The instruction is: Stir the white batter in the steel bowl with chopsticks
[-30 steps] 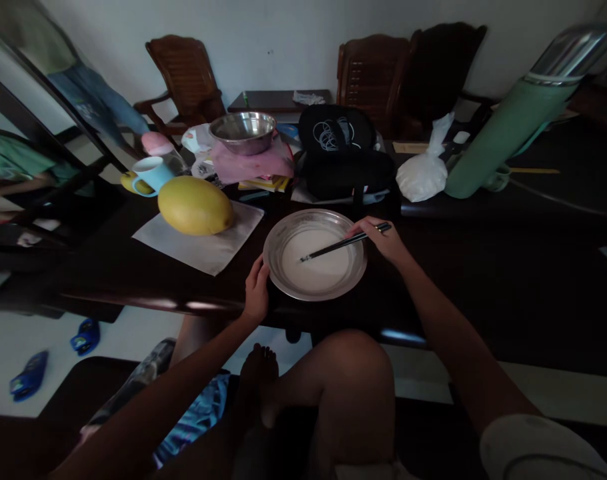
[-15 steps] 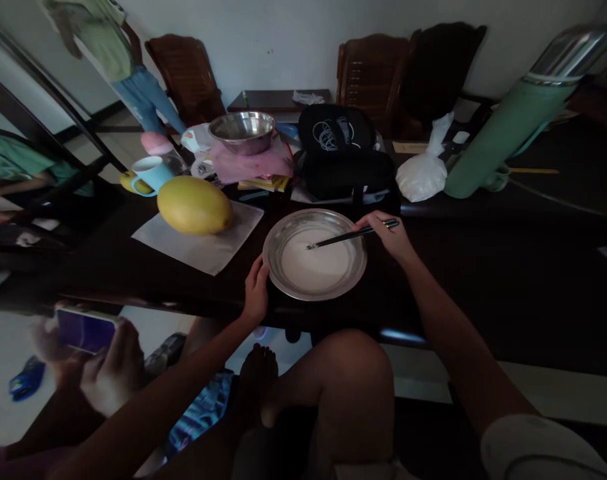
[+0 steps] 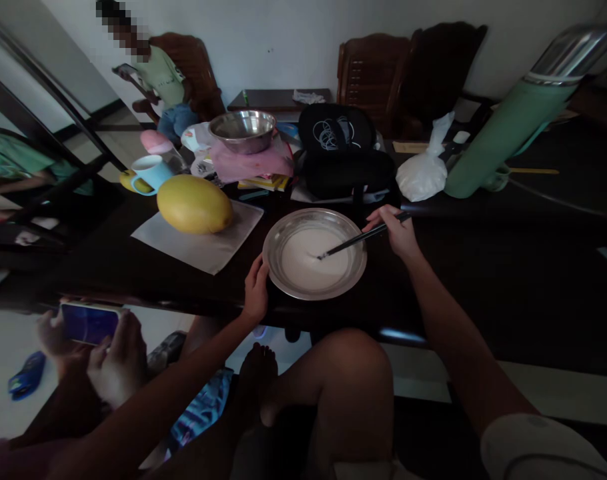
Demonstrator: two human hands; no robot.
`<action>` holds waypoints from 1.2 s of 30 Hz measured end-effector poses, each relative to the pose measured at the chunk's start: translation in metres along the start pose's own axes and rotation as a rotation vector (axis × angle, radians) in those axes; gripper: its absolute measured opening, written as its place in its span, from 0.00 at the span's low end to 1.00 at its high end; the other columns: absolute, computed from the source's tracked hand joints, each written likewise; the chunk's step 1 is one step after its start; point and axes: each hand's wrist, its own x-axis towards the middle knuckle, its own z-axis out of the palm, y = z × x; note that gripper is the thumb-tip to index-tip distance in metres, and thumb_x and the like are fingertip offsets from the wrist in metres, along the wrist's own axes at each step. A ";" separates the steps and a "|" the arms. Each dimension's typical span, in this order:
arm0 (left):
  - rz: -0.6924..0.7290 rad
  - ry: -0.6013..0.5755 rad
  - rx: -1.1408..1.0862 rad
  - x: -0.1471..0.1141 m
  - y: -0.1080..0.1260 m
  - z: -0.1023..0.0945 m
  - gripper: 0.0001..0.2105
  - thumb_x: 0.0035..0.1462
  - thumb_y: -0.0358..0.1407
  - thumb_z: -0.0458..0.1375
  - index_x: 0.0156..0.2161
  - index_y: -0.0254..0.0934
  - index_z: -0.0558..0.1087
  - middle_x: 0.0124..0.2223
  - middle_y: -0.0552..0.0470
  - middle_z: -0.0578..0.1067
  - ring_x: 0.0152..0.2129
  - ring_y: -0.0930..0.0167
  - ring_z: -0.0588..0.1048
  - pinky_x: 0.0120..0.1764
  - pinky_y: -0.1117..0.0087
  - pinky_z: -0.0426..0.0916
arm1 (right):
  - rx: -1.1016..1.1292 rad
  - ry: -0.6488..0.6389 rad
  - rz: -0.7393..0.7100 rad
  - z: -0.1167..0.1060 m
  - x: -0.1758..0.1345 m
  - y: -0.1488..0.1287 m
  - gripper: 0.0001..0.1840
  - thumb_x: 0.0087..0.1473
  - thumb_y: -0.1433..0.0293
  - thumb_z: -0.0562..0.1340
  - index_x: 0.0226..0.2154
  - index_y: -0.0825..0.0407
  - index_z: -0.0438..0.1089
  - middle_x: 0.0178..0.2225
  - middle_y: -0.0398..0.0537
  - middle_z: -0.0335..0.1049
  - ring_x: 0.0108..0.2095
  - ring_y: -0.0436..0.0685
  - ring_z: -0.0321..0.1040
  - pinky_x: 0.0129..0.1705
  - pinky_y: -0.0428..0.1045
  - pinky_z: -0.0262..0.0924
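Note:
A steel bowl [image 3: 356, 275] stands on the dark table near its front edge, with a white liquid [image 3: 308, 267] inside. My left hand [image 3: 256, 288] grips the bowl's left rim, fingers on the outer wall. Dark chopsticks [image 3: 356, 240] are held in my right hand [image 3: 394, 230], above and right of the bowl. Their tips dip into the liquid near the middle. Left of the bowl, a large yellow melon [image 3: 194, 205] rests on a pale sheet [image 3: 213, 257].
Behind are a light-blue mug [image 3: 153, 175], another steel bowl [image 3: 243, 137] on a pink cloth, a black case [image 3: 346, 167], a tied bag of white powder [image 3: 422, 175] and a tall green thermos [image 3: 513, 133]. At lower left another person's hands hold a phone [image 3: 91, 325].
My right hand has shifted right, and the chopstick tips have moved right and nearer to me in the liquid. My left hand stays put. The person at the back is now lower, by the chair.

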 end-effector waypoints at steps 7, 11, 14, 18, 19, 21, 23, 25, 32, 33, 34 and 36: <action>-0.005 -0.004 -0.003 0.000 -0.001 0.000 0.25 0.58 0.48 0.55 0.55 0.32 0.72 0.58 0.42 0.73 0.57 0.60 0.68 0.60 0.61 0.59 | -0.089 -0.194 0.012 0.007 -0.003 0.001 0.20 0.56 0.51 0.61 0.32 0.49 0.76 0.30 0.45 0.80 0.36 0.56 0.76 0.45 0.52 0.68; 0.020 0.004 0.035 -0.001 0.004 0.000 0.25 0.58 0.47 0.54 0.54 0.31 0.72 0.56 0.42 0.74 0.56 0.60 0.70 0.59 0.62 0.61 | -0.029 -0.027 0.010 0.001 0.001 0.001 0.21 0.56 0.50 0.60 0.28 0.50 0.75 0.25 0.45 0.78 0.28 0.54 0.75 0.38 0.50 0.69; 0.021 0.010 0.048 -0.001 0.005 0.000 0.24 0.58 0.47 0.54 0.53 0.31 0.73 0.55 0.42 0.75 0.55 0.60 0.70 0.59 0.62 0.62 | 0.020 -0.053 0.017 0.001 0.000 0.003 0.22 0.57 0.50 0.59 0.26 0.50 0.74 0.22 0.44 0.76 0.24 0.53 0.74 0.34 0.49 0.68; 0.021 0.018 0.049 0.000 0.001 0.000 0.23 0.58 0.46 0.55 0.52 0.33 0.74 0.55 0.43 0.75 0.55 0.60 0.70 0.58 0.62 0.62 | -0.050 -0.205 0.007 0.006 -0.003 0.003 0.20 0.57 0.52 0.60 0.30 0.50 0.76 0.28 0.45 0.79 0.33 0.54 0.76 0.42 0.50 0.68; 0.017 0.020 0.043 0.001 0.000 -0.001 0.23 0.58 0.46 0.55 0.52 0.34 0.74 0.55 0.44 0.75 0.55 0.60 0.70 0.58 0.62 0.62 | -0.071 -0.197 -0.005 0.006 -0.003 0.002 0.19 0.57 0.52 0.60 0.31 0.50 0.77 0.30 0.45 0.79 0.34 0.54 0.76 0.43 0.50 0.68; 0.006 0.022 0.025 0.001 -0.001 -0.001 0.23 0.57 0.46 0.55 0.53 0.34 0.74 0.55 0.44 0.75 0.55 0.60 0.70 0.59 0.61 0.62 | -0.080 -0.122 -0.014 0.004 -0.002 0.000 0.20 0.57 0.52 0.60 0.30 0.50 0.76 0.29 0.46 0.79 0.34 0.54 0.76 0.42 0.50 0.68; 0.007 0.019 0.013 0.001 -0.001 -0.001 0.23 0.58 0.46 0.55 0.53 0.34 0.74 0.55 0.44 0.75 0.55 0.60 0.70 0.59 0.60 0.61 | -0.044 -0.043 -0.001 0.002 -0.001 0.000 0.21 0.57 0.51 0.60 0.28 0.51 0.75 0.26 0.46 0.78 0.29 0.54 0.75 0.37 0.50 0.68; 0.016 0.014 0.019 0.001 -0.001 -0.001 0.22 0.58 0.46 0.55 0.52 0.34 0.74 0.55 0.44 0.75 0.55 0.60 0.71 0.59 0.61 0.62 | -0.005 -0.030 0.008 0.003 0.000 0.001 0.22 0.58 0.51 0.59 0.26 0.51 0.74 0.23 0.45 0.77 0.25 0.53 0.74 0.34 0.50 0.68; 0.012 0.024 0.023 0.001 -0.002 -0.001 0.23 0.57 0.46 0.55 0.52 0.33 0.73 0.55 0.43 0.75 0.55 0.59 0.70 0.59 0.60 0.62 | -0.085 -0.147 -0.002 0.007 -0.002 -0.001 0.21 0.56 0.50 0.60 0.31 0.49 0.76 0.29 0.46 0.79 0.34 0.56 0.76 0.43 0.52 0.69; 0.009 0.017 0.015 0.001 -0.002 -0.001 0.24 0.57 0.47 0.55 0.53 0.33 0.73 0.55 0.42 0.75 0.55 0.59 0.70 0.59 0.59 0.61 | -0.083 -0.107 -0.001 0.005 -0.002 -0.001 0.21 0.56 0.50 0.60 0.30 0.50 0.76 0.28 0.46 0.79 0.33 0.56 0.76 0.41 0.52 0.69; 0.007 0.014 0.009 0.001 -0.002 -0.001 0.24 0.57 0.47 0.56 0.53 0.33 0.73 0.55 0.42 0.75 0.55 0.59 0.70 0.60 0.59 0.61 | -0.069 -0.068 0.004 0.004 -0.001 0.000 0.22 0.56 0.49 0.60 0.29 0.50 0.75 0.27 0.46 0.78 0.31 0.55 0.76 0.39 0.51 0.69; 0.006 0.013 0.007 0.001 -0.002 0.000 0.24 0.57 0.47 0.56 0.53 0.33 0.73 0.55 0.42 0.75 0.55 0.59 0.70 0.60 0.59 0.60 | -0.028 -0.031 0.021 0.003 -0.001 0.001 0.23 0.56 0.48 0.59 0.27 0.50 0.74 0.23 0.45 0.77 0.26 0.54 0.75 0.35 0.51 0.69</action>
